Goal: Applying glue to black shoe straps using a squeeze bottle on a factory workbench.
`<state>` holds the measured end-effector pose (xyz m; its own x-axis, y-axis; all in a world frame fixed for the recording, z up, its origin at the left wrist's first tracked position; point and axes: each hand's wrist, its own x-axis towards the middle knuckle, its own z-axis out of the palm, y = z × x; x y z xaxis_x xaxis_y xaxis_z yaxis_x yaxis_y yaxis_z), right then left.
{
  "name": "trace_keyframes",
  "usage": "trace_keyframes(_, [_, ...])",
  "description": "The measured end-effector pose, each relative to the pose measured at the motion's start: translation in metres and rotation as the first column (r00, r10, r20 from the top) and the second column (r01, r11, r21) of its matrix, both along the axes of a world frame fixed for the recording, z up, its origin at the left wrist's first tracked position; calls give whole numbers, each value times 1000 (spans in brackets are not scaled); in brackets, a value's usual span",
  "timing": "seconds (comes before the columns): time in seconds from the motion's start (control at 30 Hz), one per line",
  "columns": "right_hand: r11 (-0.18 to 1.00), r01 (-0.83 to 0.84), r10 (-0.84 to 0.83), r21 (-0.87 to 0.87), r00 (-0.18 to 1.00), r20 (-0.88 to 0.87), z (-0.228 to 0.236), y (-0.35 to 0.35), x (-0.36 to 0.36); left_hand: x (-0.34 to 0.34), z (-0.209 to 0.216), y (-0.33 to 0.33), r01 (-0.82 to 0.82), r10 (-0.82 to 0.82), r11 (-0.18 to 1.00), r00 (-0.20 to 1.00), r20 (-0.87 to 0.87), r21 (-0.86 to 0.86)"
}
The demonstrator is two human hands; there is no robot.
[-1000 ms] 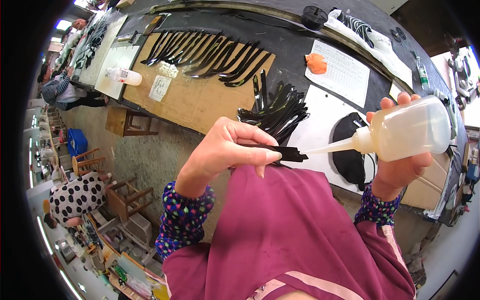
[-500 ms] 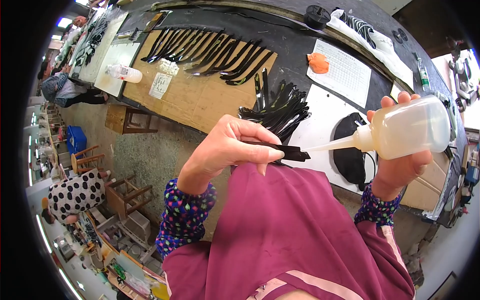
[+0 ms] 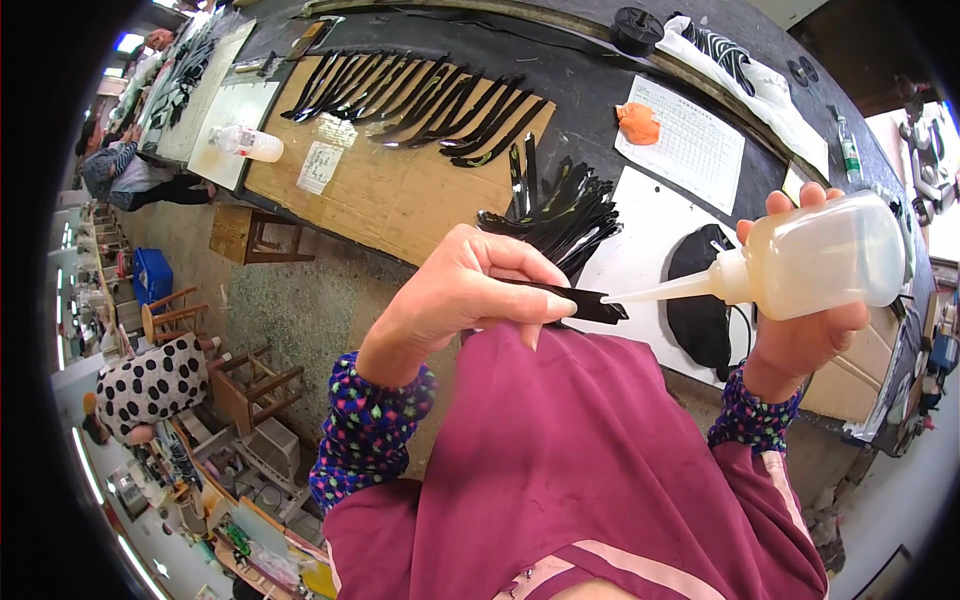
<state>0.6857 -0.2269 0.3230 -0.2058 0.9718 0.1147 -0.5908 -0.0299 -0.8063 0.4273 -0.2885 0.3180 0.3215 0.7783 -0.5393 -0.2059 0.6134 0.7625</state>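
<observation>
Between the thumb and fingers of my left hand point(image 3: 475, 295) is a black strip point(image 3: 600, 305), its end pointing right. My right hand point(image 3: 800, 340) grips a translucent squeeze bottle point(image 3: 825, 255), tipped sideways, with yellowish liquid inside. The bottle's tapered nozzle point(image 3: 665, 291) points left, its tip at the strip's end; whether they touch, I cannot tell. Just beyond my left hand lies a pile of glossy black strips point(image 3: 565, 215). Farther off, several similar strips point(image 3: 420, 105) are laid in a row on a brown cardboard sheet point(image 3: 390, 210).
A black pouch-like item point(image 3: 697, 300) lies on a white board point(image 3: 635, 220) near the bottle. Behind are a printed sheet point(image 3: 690, 150), an orange piece point(image 3: 638, 124) and a black spool point(image 3: 636, 30). A clear bottle point(image 3: 262, 147) rests at the cardboard's left. Wooden stools point(image 3: 255, 385) and other people are at left.
My left hand and the strip have shifted very slightly right, so the strip's end now reaches a little past the nozzle tip. The squeeze bottle has barely moved.
</observation>
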Motion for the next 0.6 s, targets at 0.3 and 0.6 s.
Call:
trace_keyframes(0.3, [1000, -5, 5, -4, 1000, -31, -1, 1, -2, 4, -1, 0, 10, -9, 1000, 998, -60, 20])
trace_keyframes(0.6, [999, -36, 36, -6, 999, -26, -2, 3, -1, 4, -2, 0, -12, 13, 1000, 999, -44, 25])
